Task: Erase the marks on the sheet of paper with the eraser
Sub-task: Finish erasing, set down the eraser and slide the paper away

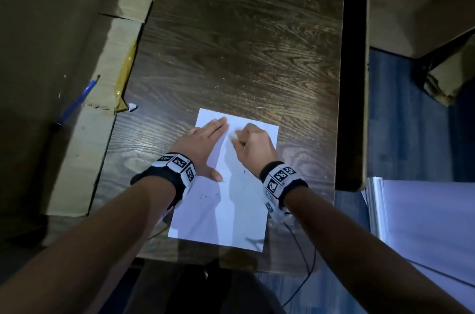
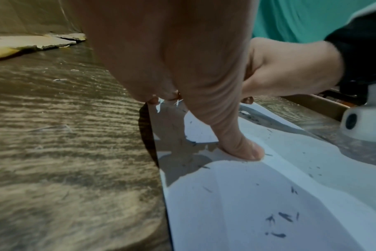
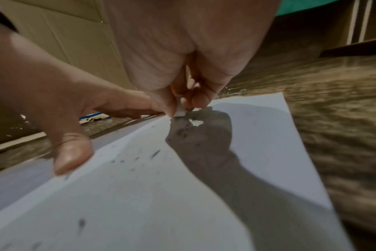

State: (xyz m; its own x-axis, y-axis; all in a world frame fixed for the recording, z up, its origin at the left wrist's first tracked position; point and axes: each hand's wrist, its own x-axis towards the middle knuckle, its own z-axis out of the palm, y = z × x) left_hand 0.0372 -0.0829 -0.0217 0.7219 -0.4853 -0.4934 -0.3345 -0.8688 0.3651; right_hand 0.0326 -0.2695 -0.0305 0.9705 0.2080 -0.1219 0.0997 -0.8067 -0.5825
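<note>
A: We have the sheet (image 1: 239,208) lying flat on the table (image 1: 231,43), long axis running near to far and tilted a little to the right at the far end.

B: Our left hand (image 1: 203,145) lies on its far-left part, fingers straight and together, thumb spread toward us, pressing the paper down.

A: And our right hand (image 1: 253,145) is curled over the far middle of the sheet, thumb and fingertips pinching the eraser (image 3: 179,113). It is a small white stub, its tip down on the paper.

B: The sheet is thin, white and smooth. Short dark marks (image 2: 277,222) and specks lie scattered across its middle, between our two hands.

A: The table is dark wood with a strong grain, scuffed and flecked with pale crumbs.

B: At our left stands a cardboard box (image 1: 51,56) with yellow tape, a blue pen (image 1: 77,100) lying on it. The floor (image 1: 401,121) to the right is blue, and the room is dim.
</note>
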